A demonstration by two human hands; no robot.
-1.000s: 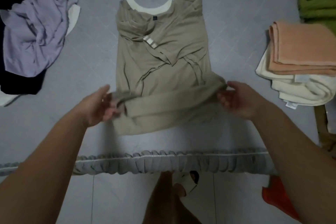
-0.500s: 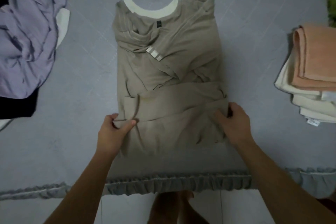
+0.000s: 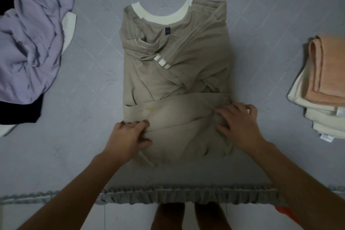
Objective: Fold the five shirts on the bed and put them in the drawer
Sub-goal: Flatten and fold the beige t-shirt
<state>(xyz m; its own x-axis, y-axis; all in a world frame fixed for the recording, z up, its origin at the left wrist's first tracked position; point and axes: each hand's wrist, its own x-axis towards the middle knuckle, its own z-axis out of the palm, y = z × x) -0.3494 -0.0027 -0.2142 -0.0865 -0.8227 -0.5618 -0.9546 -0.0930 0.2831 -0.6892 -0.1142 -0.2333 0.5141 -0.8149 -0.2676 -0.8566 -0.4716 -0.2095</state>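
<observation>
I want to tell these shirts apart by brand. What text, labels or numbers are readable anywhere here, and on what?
No text can be read.
Dark neck tag inside the beige shirt: too small and blurred.
White care label on the folded stack at right: print too blurred.

The tan shirt (image 3: 175,73) is thin matt cloth, softly creased, with a thicker cream ribbed collar (image 3: 161,17) at 12 o'clock. The bed sheet (image 3: 93,73) is matt grey quilted fabric (stitched in diamonds). At 9 o'clock, the lilac garment (image 3: 31,43) looks crinkled; at 3 o'clock, the peach folded shirt (image 3: 328,69) looks smooth.
</observation>
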